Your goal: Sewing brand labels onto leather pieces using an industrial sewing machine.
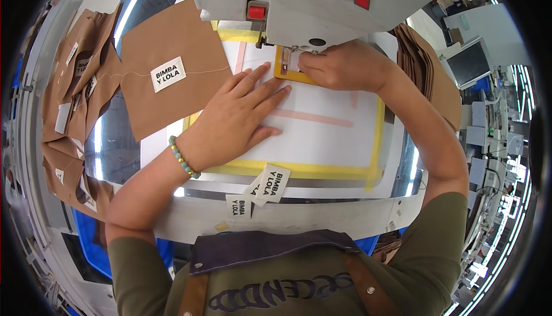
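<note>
A pale table (172, 215) bears a yellow-taped white rectangular sheet (328, 143), white rectangular labels (276, 182) near, brown fabric pieces (103, 43) left and right.

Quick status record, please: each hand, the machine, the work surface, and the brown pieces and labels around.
Left hand: left hand open, palm down over the white sheet
Right hand: right hand at the yellow frame; grip unclear
Machine: white machine head above the frame
Surface: sheet bordered with yellow tape
Left: brown panel with a white label
Right: brown stack
Near edge: loose white labels
</note>
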`<state>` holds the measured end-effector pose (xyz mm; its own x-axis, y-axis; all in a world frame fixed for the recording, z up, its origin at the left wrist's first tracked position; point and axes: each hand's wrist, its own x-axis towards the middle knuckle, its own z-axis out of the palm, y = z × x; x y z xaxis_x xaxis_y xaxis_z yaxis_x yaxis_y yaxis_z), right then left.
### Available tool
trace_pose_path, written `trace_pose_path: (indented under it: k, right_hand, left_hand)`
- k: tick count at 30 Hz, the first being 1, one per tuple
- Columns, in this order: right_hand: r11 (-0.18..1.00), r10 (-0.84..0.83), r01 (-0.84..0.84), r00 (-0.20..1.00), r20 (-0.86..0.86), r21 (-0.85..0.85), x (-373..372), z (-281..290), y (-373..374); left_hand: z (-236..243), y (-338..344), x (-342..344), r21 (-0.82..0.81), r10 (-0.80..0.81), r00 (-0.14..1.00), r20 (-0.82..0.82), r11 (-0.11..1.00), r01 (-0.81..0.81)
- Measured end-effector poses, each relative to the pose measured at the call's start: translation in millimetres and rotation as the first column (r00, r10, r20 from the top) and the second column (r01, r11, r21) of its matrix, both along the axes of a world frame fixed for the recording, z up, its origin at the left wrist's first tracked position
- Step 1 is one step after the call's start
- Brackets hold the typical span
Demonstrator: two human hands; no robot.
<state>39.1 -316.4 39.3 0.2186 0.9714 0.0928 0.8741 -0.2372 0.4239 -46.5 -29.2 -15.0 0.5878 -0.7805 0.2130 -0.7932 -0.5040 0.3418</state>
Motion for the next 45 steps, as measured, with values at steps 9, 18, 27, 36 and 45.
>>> trace_pose_path:
  k: [9, 18, 27, 36, 45]
  right_hand:
    - [0.993, 0.113, -0.113, 0.994, -0.007, 0.017, 4, 1, 1]
    - [0.989, 0.039, -0.012, 0.982, -0.182, 0.151, 10, -7, -2]
    - [0.992, -0.046, 0.073, 0.969, -0.245, 0.102, 10, -8, -6]
    - [0.998, 0.049, -0.052, 0.995, -0.083, -0.034, 4, 4, 4]
    - [0.998, 0.055, -0.055, 0.997, -0.057, 0.001, 9, -1, 3]
  left_hand:
    - [-2, 3, 1, -0.024, -0.004, 1.000, 0.016, 1.000, 0.005]
    - [-4, 4, 2, -0.042, -0.013, 1.000, 0.026, 0.999, 0.015]
    - [-6, 6, 1, -0.047, -0.013, 0.999, 0.031, 0.999, 0.015]
    - [-7, 6, 3, -0.051, -0.016, 0.999, 0.038, 0.999, 0.018]
    - [-9, 6, 3, -0.036, -0.011, 0.999, 0.041, 0.999, 0.013]
